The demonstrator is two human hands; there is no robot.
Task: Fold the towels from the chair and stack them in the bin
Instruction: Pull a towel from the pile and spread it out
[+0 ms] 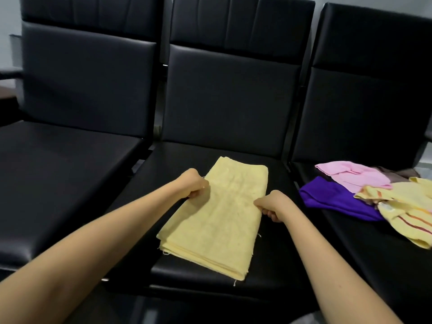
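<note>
A pale yellow towel (222,218), folded into a long strip of several layers, lies on the seat of the middle black chair (275,258). My left hand (195,184) grips the towel's left edge about halfway along. My right hand (272,205) grips its right edge opposite, fingers curled under the cloth. On the right chair's seat lie unfolded towels: a pink one (353,177), a purple one (336,198) and a yellow striped one (406,211). No bin is in view.
Three black padded chairs stand side by side; the left chair (58,171) has a bare seat. A brownish cloth (395,175) peeks out behind the pink towel. A narrow gap separates each pair of seats.
</note>
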